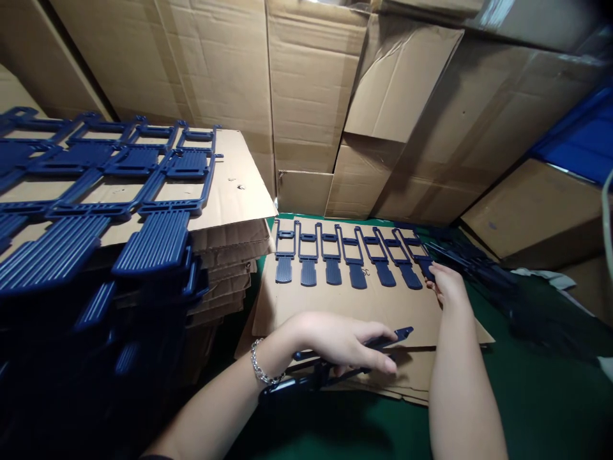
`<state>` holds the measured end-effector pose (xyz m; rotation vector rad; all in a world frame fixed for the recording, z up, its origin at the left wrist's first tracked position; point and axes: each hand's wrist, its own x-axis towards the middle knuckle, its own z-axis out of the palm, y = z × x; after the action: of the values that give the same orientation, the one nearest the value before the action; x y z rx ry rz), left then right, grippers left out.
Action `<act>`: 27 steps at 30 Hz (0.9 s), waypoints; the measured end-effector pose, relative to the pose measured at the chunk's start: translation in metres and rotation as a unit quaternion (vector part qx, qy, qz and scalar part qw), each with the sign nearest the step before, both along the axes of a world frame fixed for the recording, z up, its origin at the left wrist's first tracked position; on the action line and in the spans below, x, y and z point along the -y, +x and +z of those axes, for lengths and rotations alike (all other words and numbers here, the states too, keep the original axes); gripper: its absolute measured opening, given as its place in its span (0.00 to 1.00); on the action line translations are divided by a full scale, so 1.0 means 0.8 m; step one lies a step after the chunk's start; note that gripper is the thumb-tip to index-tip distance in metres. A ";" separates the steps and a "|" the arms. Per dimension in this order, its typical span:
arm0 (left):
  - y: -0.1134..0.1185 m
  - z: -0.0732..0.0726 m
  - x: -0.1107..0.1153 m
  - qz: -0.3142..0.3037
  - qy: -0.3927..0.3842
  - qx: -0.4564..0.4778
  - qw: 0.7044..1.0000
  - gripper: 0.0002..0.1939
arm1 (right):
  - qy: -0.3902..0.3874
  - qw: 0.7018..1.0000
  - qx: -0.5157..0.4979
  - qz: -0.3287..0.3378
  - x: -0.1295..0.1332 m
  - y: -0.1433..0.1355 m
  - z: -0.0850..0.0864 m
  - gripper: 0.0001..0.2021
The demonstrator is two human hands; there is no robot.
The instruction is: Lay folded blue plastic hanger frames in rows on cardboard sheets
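Note:
Several dark blue plastic frames with ribbed paddles (332, 271) lie side by side in a row on a cardboard sheet (335, 306). At the right end of that row my right hand (443, 282) pinches the paddle of the last frame (424, 260). Nearer to me, my left hand (347, 342), palm down with a chain bracelet at the wrist, is wrapped round more blue plastic parts (316, 377). These stick out past its fingers and under the wrist, above the sheet's front edge.
At the left, a tall stack of cardboard layers (230, 239) bears rows of similar blue frames (186, 166). Large cardboard boxes (316, 83) wall off the back. On the green surface (527, 396) at the right lies a dark pile of parts (498, 281), beside another box (550, 204).

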<state>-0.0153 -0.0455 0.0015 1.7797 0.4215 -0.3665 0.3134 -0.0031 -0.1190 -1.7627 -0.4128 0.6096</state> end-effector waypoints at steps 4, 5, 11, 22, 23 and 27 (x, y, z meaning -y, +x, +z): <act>-0.002 0.002 0.000 0.022 0.049 0.049 0.997 0.28 | -0.065 0.995 0.071 0.011 0.002 0.007 -0.002 0.23; -0.002 0.002 0.000 0.035 0.058 0.067 0.995 0.27 | -0.081 0.993 0.087 0.019 0.002 0.009 -0.003 0.24; -0.006 0.004 -0.001 0.141 0.028 0.147 0.979 0.26 | -0.155 0.971 0.168 0.066 0.000 0.017 -0.007 0.25; -0.004 -0.008 -0.019 0.333 -0.089 0.303 0.888 0.23 | -0.249 0.897 0.357 0.082 0.008 0.007 0.050 0.17; -0.004 -0.009 -0.021 0.339 -0.115 0.317 0.878 0.23 | -0.216 0.901 0.366 0.086 0.011 -0.002 0.064 0.18; -0.005 -0.012 -0.026 0.300 -0.208 0.343 0.865 0.22 | 0.037 0.944 0.259 0.199 0.027 -0.067 0.121 0.23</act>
<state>-0.0194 -0.0245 -0.0085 1.1628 0.3241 0.5771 0.2600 -0.0243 -0.0223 -1.7661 -1.1639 0.3887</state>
